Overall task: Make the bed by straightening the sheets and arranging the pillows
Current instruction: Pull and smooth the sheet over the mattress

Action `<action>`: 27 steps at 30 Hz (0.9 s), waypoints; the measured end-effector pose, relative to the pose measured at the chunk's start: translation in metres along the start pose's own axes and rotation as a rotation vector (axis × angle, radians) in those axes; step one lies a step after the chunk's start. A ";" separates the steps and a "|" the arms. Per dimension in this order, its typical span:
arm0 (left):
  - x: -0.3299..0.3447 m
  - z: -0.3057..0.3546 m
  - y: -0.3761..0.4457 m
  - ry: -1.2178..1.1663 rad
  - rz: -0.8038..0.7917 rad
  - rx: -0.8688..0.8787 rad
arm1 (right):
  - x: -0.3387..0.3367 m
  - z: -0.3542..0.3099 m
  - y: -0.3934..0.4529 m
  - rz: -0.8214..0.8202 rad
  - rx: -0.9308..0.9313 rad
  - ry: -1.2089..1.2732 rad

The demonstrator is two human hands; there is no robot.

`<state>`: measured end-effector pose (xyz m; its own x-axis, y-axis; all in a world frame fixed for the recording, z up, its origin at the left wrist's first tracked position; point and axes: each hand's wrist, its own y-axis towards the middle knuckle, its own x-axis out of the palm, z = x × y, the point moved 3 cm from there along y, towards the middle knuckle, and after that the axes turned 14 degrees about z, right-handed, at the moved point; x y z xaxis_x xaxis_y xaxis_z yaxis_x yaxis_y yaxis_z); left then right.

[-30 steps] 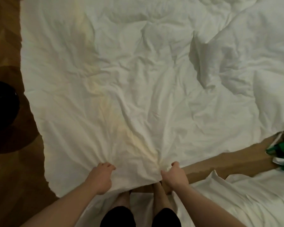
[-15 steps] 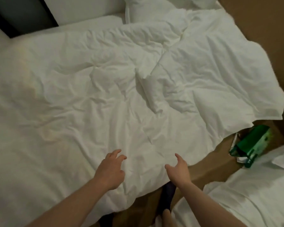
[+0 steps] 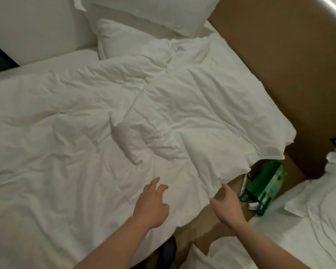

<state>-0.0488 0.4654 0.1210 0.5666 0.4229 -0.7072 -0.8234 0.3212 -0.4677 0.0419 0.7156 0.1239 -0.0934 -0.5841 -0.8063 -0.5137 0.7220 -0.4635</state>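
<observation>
Neither hand holds anything: the left hand (image 3: pixel 151 205) hovers with its fingers spread loosely above the near part of the duvet (image 3: pixel 109 133), and the right hand (image 3: pixel 227 205) is held open, thumb apart from the fingers, just beside the duvet's near edge over the brown floor (image 3: pixel 291 61). White and heavily creased, the duvet covers most of the bed, with a raised fold running across its middle and a puffed ridge near the centre. Its right corner hangs over the side of the bed. Two white pillows (image 3: pixel 144 14) lie at the head of the bed, one resting partly on the other. A green bag (image 3: pixel 264 184) sits on the floor between this bed and a second bed (image 3: pixel 308 230) at the lower right.
</observation>
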 end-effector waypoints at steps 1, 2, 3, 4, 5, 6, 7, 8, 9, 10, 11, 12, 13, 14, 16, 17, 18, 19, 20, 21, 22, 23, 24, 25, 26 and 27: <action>-0.001 0.008 0.005 -0.001 -0.003 0.008 | -0.009 -0.001 0.007 0.009 0.009 -0.002; -0.003 0.014 0.011 -0.003 -0.007 0.015 | -0.017 -0.003 0.014 0.020 0.018 0.002; -0.004 0.020 0.017 -0.004 -0.011 0.019 | -0.023 -0.004 0.019 0.029 0.028 0.000; -0.005 0.025 0.024 -0.004 -0.014 0.023 | -0.028 -0.006 0.025 0.039 0.036 0.001; -0.005 0.029 0.032 -0.003 -0.014 0.029 | -0.033 -0.010 0.031 0.046 0.038 -0.004; -0.005 0.033 0.039 -0.001 -0.010 0.036 | -0.038 -0.013 0.037 0.052 0.027 -0.011; -0.004 0.038 0.045 0.007 -0.008 0.041 | -0.042 -0.016 0.043 0.060 0.008 -0.023; -0.004 0.043 0.050 0.008 -0.006 0.038 | -0.046 -0.019 0.050 0.065 -0.013 -0.027; -0.003 0.048 0.055 0.001 -0.003 0.032 | -0.050 -0.021 0.057 0.064 -0.032 -0.020; -0.001 0.052 0.060 -0.007 0.000 0.031 | -0.054 -0.023 0.064 0.061 -0.049 -0.006; 0.000 0.057 0.067 -0.007 0.008 0.036 | -0.059 -0.024 0.073 0.059 -0.061 0.002; 0.000 0.063 0.075 0.001 0.013 0.040 | -0.064 -0.024 0.084 0.057 -0.067 0.001; 0.002 0.069 0.083 0.015 0.011 0.039 | -0.069 -0.023 0.098 0.057 -0.066 -0.004; 0.004 0.076 0.092 0.034 0.008 0.041 | -0.074 -0.021 0.114 0.059 -0.065 -0.001; 0.012 0.091 0.109 0.104 -0.007 0.055 | -0.084 -0.017 0.149 0.068 -0.048 0.015; 0.018 0.099 0.117 0.139 -0.023 0.052 | -0.088 -0.015 0.167 0.073 -0.029 0.020; 0.024 0.107 0.124 0.167 -0.035 0.046 | -0.092 -0.014 0.183 0.080 -0.013 0.031; 0.031 0.117 0.133 0.181 -0.037 0.031 | -0.096 -0.012 0.201 0.088 0.000 0.041; 0.042 0.130 0.144 0.183 -0.039 0.001 | -0.100 -0.008 0.223 0.087 -0.003 0.051; 0.053 0.141 0.155 0.181 -0.041 -0.034 | -0.104 -0.006 0.246 0.075 -0.023 0.043; 0.063 0.152 0.169 0.178 -0.037 -0.063 | -0.108 -0.004 0.271 0.067 -0.051 0.027; 0.075 0.164 0.183 0.176 -0.043 -0.096 | -0.115 -0.002 0.296 0.073 -0.070 0.001; 0.088 0.178 0.197 0.175 -0.056 -0.128 | -0.125 0.002 0.320 0.081 -0.080 -0.044; 0.101 0.190 0.211 0.162 -0.058 -0.155 | -0.134 0.008 0.344 0.103 -0.101 -0.073; 0.113 0.201 0.227 0.164 -0.062 -0.174 | -0.140 0.012 0.369 0.119 -0.132 -0.116; 0.125 0.211 0.243 0.153 -0.068 -0.192 | -0.149 0.015 0.396 0.127 -0.145 -0.161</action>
<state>-0.1716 0.7746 0.0309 0.6221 0.2677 -0.7358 -0.7822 0.1719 -0.5988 -0.1349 1.0941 0.0545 -0.0344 -0.4170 -0.9083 -0.6248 0.7183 -0.3061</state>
